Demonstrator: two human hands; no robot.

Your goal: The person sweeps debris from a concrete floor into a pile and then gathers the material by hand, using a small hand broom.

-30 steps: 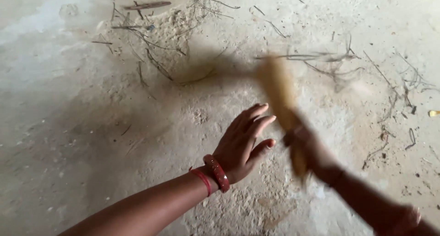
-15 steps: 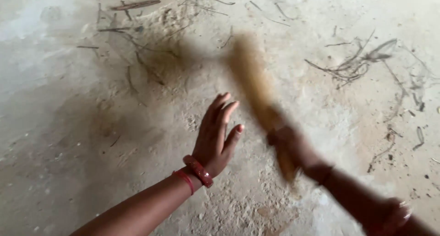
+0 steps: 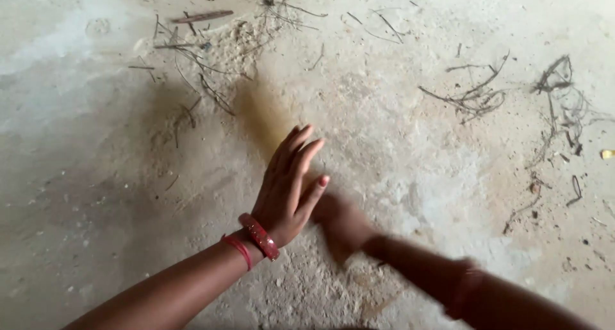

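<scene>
Left hand (image 3: 287, 186) flat and edge-on, fingers straight and together, red bangles (image 3: 256, 239) at wrist, right hand (image 3: 339, 220) motion-blurred just right of the bangles, grip unclear, forearm blurred

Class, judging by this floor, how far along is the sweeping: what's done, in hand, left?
Done: the floor at left looks mostly bare. In hand: the right hand swings a blurred broom beside the open left hand. Left: twigs and a dust heap lie unswept.
</scene>
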